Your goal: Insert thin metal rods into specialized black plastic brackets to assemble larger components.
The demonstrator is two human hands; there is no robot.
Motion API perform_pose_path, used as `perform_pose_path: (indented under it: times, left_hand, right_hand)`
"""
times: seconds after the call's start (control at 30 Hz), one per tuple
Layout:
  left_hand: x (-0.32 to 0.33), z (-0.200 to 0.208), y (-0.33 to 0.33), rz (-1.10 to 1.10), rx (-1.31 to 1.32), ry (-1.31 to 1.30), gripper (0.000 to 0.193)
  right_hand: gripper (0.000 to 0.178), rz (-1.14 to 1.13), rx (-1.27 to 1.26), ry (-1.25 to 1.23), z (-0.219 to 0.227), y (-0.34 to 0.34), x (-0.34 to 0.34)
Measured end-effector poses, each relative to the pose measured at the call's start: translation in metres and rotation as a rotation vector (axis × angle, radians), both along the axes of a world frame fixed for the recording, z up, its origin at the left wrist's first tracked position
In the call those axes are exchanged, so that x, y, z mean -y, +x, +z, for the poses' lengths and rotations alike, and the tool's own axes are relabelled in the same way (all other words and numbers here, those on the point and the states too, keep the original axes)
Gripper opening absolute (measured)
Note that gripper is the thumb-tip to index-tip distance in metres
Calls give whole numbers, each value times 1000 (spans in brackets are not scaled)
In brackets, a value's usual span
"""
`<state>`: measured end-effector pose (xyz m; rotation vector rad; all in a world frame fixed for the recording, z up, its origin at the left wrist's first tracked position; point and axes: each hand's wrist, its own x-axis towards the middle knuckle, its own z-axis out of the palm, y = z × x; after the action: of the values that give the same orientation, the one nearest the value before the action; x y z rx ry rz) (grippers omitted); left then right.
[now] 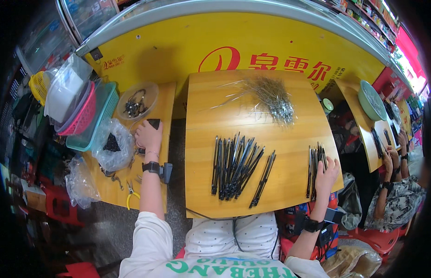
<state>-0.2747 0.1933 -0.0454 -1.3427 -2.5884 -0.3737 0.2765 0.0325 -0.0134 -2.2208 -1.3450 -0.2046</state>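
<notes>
My left hand (pixel 149 136) reaches to the side table, fingers curled over a small black object (pixel 154 123) whose kind I cannot make out. My right hand (pixel 326 178) rests at the right edge of the main table, fingers apart, thumb side against a small bundle of slender black rods (pixel 312 171). A larger fanned pile of similar black rods (pixel 231 167) lies in the middle of the table. Just right of that pile, a few more rods (pixel 262 180) lie together at a slant. Toward the back sits a tangled heap of thin silvery wires (pixel 275 102).
On the side table are a clear round tub (pixel 139 99), a plastic bag with black bits (pixel 114 143) and yellow-handled pliers (pixel 131 194). Stacked baskets (pixel 81 111) stand at the left. Another person (pixel 391 199) works at a table on the right. A yellow panel (pixel 169 51) bounds the back.
</notes>
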Motion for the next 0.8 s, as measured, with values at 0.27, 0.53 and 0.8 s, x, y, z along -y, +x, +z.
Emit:
perform_pose_path:
  times: [0.27, 0.53, 0.8]
  left_hand:
    - [2, -6, -13, -94, -31, -3, 57]
    - [2, 3, -14, -156, 17, -78, 58]
    - [40, 66, 24, -362, 17, 99, 67]
  right_hand:
    - [43, -66, -113, -141, -17, 27, 16]
    - [42, -42, -149, -114, -9, 16, 22]
    - [32, 186, -182, 80, 18, -31, 12]
